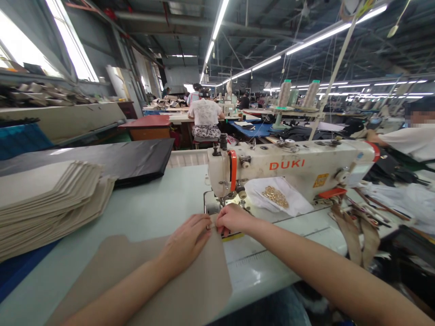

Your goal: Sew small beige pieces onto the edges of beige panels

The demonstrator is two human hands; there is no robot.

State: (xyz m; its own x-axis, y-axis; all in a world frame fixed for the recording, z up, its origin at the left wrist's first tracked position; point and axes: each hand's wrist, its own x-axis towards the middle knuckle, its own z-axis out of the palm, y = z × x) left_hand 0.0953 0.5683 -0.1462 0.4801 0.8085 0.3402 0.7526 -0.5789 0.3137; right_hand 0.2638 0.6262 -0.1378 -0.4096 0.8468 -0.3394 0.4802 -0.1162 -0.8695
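A beige panel (200, 276) of cloth or leather lies on the table in front of me. My left hand (186, 240) rests on its far part, fingers together and curled at its top edge. My right hand (234, 219) is closed in a pinch right beside it, just in front of the sewing machine (288, 163) needle area. Between the two hands shows a small beige strip (213, 221), with a tiny shiny metal bit by my left fingertips. What my right fingertips hold is hidden.
At left sits a stack of beige panels (50, 199) near a black sheet (136, 158). On the machine bed, a white cloth (251, 192) carries gold-coloured metal pieces (276, 197). Beige straps (353, 231) hang at right. Thread cones (284, 94) stand behind. Co-workers sit ahead and at right.
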